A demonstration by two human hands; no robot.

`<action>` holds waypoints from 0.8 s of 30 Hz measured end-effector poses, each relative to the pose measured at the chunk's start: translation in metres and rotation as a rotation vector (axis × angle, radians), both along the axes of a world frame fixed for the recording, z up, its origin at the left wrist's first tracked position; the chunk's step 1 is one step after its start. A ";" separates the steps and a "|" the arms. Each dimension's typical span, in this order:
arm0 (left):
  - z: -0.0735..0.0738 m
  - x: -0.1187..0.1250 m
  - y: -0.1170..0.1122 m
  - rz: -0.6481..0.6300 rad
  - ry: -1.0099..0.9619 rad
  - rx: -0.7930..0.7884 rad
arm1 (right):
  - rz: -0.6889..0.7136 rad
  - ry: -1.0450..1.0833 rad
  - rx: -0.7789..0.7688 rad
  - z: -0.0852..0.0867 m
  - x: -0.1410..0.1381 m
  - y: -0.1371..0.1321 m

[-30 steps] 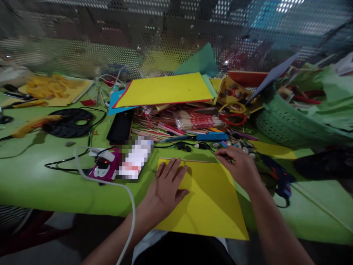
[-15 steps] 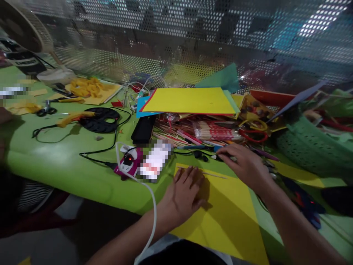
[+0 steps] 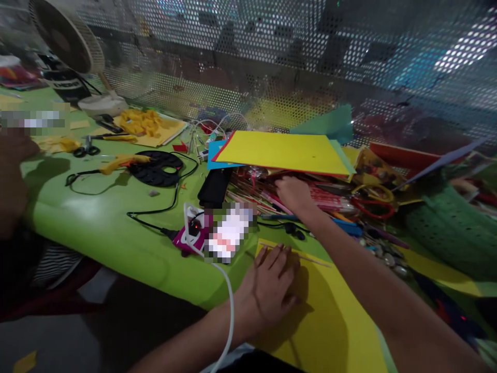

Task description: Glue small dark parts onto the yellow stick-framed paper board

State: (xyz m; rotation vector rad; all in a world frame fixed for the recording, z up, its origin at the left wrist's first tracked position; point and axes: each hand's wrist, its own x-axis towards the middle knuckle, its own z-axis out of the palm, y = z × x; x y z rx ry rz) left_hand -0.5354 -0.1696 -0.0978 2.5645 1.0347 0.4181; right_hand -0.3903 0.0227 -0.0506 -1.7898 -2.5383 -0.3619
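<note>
My left hand (image 3: 274, 285) lies flat with fingers stretched out on a sheet of yellow paper (image 3: 330, 321). Its fingertips rest over a thin wooden stick (image 3: 316, 260) near the sheet's far edge. My right hand (image 3: 295, 194) reaches into a heap of thin sticks (image 3: 243, 186), just below a stack of coloured paper (image 3: 283, 150). The fingers are curled and their tips hidden, so I cannot make out what is in them. A plastic-wrapped bundle of red and pale sticks (image 3: 330, 199) lies right beside this hand.
Left of the paper lie a lit phone (image 3: 231, 233), a pink power strip (image 3: 192, 233) and a white cable (image 3: 229, 295). Farther left are a yellow glue gun (image 3: 116, 163), scissors (image 3: 86, 149), a fan (image 3: 66, 36) and another person's arm (image 3: 13, 181). A green basket (image 3: 450, 233) stands right.
My right hand has moved from the small dark and white pieces above the yellow sheet, left and away from me, into the stick heap. My left hand stays on the sheet. The view has shifted slightly.
</note>
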 end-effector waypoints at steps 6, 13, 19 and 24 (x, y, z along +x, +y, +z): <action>0.004 -0.001 -0.001 -0.002 -0.011 -0.037 | 0.009 0.010 0.071 -0.009 -0.009 0.002; -0.002 0.001 0.000 0.002 0.009 -0.007 | 0.253 0.427 0.243 0.016 -0.023 -0.022; -0.016 0.003 0.002 0.023 -0.047 0.081 | 0.272 1.223 0.339 0.067 -0.009 -0.087; -0.021 0.002 0.001 -0.111 -0.130 0.130 | 0.097 1.470 0.391 0.085 0.036 -0.161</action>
